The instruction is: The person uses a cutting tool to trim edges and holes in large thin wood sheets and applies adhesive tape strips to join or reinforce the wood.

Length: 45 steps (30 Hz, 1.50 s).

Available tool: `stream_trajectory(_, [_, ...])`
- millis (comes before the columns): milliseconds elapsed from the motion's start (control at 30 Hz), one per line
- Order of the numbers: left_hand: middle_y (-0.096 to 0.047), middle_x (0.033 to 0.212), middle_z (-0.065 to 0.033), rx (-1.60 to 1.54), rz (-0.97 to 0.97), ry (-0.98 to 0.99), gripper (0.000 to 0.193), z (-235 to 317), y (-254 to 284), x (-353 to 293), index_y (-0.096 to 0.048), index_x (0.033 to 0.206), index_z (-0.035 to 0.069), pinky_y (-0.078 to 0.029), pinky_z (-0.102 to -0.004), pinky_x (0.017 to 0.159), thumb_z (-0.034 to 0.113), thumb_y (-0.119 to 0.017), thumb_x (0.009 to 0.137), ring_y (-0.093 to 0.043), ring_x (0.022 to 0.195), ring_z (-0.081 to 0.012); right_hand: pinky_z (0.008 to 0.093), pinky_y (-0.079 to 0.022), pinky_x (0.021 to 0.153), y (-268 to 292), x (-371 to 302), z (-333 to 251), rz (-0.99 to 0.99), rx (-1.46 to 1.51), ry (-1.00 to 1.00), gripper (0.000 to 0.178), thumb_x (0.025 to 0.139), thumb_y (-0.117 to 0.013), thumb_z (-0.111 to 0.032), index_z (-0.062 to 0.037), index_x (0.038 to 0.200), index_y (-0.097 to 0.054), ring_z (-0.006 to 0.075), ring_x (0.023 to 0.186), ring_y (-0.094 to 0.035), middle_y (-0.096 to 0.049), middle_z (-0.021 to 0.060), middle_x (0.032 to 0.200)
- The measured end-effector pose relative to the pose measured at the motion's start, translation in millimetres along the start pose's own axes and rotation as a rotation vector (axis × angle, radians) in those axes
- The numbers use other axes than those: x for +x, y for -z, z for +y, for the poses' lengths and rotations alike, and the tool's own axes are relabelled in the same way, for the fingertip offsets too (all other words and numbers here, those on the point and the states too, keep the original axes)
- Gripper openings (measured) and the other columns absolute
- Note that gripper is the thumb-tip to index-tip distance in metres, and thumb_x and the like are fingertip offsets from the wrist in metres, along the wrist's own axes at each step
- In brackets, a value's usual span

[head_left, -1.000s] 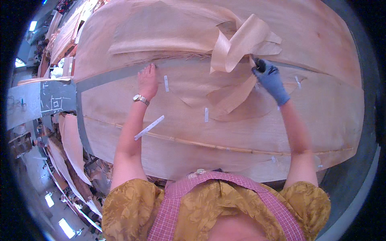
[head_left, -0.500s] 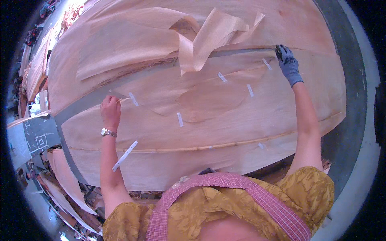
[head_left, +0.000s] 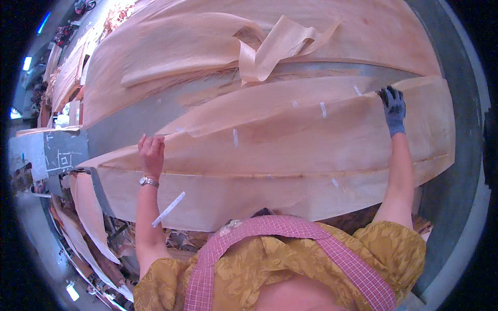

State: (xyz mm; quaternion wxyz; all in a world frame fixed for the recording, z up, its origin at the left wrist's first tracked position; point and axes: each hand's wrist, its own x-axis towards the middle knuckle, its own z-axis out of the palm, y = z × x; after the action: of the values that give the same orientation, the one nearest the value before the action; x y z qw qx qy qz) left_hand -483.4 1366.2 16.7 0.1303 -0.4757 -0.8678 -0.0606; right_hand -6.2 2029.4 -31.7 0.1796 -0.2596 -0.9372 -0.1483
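A large, thin wood veneer sheet (head_left: 290, 155) lies before me, its far edge lifted and rippled. My bare left hand (head_left: 151, 156), with a watch on the wrist, pinches that edge near its left end. At the right end, my right hand (head_left: 394, 110), in a grey-blue glove with dark fingertips, has its fingers closed on the same edge. Short white tape pieces (head_left: 236, 138) stick to the veneer in several places. A longer white tape strip (head_left: 168, 209) hangs from my left forearm. The fingertips' undersides are hidden.
Beyond the sheet, a grey surface (head_left: 132, 127) shows as a band. More veneer (head_left: 373, 36) lies at the far side, with a curled, torn veneer strip (head_left: 267, 52) on top. Other veneer sheets (head_left: 91, 217) hang at lower left, beside a marked grey board (head_left: 65, 153).
Both hands have drawn the veneer's far edge toward me, and it has lifted into ripples. A wider band of grey surface shows behind it. The view has also shifted slightly.
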Motion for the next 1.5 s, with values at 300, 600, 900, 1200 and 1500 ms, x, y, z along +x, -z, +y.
stream_trajectory(300, [-0.067, 0.089, -0.0039, -0.052, -0.007, -0.004, 0.013, 33.6, 31.7, -111.3, -0.065, 0.089, 0.013, -0.043, -0.0449, 0.104, 0.008, -0.071, 0.078, -0.064, 0.088, -0.0219, 0.0426, -0.049, 0.089, 82.4, -175.1, -9.3, -0.202, -0.086, -0.05, 0.034, 0.084, -0.067, -0.013, -0.0161, 0.119, -0.062, 0.0313, 0.106, -0.056, -0.061, 0.0091, 0.12])
stream_trajectory(600, [-0.063, 0.086, -0.0035, -0.097, -0.071, -0.064, 0.014, 36.1, 45.8, -216.5, -0.064, 0.089, 0.014, -0.041, -0.0459, 0.104, 0.008, -0.069, 0.077, -0.062, 0.087, -0.0223, 0.046, -0.048, 0.093, 163.9, -280.3, -62.2, -0.43, -0.066, -0.138, 0.035, 0.084, -0.064, -0.014, -0.0123, 0.119, -0.061, 0.0355, 0.112, -0.054, -0.06, 0.0145, 0.119])
stream_trajectory(900, [-0.061, 0.083, -0.005, -0.107, -0.23, -0.123, 0.01, 57.7, 62.7, -273.2, -0.063, 0.089, 0.014, -0.04, -0.0456, 0.103, 0.011, -0.061, 0.079, -0.062, 0.087, -0.0223, 0.0478, -0.053, 0.083, 212.9, -232.6, -62.4, -0.56, 0.222, 0.043, 0.038, 0.066, -0.075, -0.015, -0.0116, 0.103, -0.064, 0.0374, 0.094, -0.063, -0.063, 0.0167, 0.108])
stream_trajectory(1200, [-0.063, 0.085, -0.0033, -0.123, -0.478, 0.002, 0.016, 69.4, 73.6, -285.9, -0.063, 0.09, 0.014, -0.043, -0.0445, 0.094, 0.007, -0.061, 0.075, -0.062, 0.089, -0.0239, 0.0482, -0.052, 0.087, 33.8, 46.3, -259.9, -0.28, 0.495, 0.116, 0.046, 0.09, -0.065, -0.03, -0.0137, 0.132, -0.053, 0.0396, 0.107, -0.061, -0.06, 0.0221, 0.119])
stream_trajectory(1500, [-0.063, 0.1, -0.0067, 0.028, -0.381, 0.331, 0.024, 42.3, 78.6, -197.2, -0.065, 0.105, 0.015, -0.041, -0.045, 0.088, 0.016, -0.063, 0.081, -0.06, 0.099, -0.0266, 0.0426, -0.051, 0.081, 52.3, 32.2, -218.2, -0.693, 0.908, 0.168, 0.03, 0.086, -0.064, -0.022, -0.007, 0.111, -0.068, 0.0362, 0.09, -0.066, -0.07, 0.0204, 0.103])
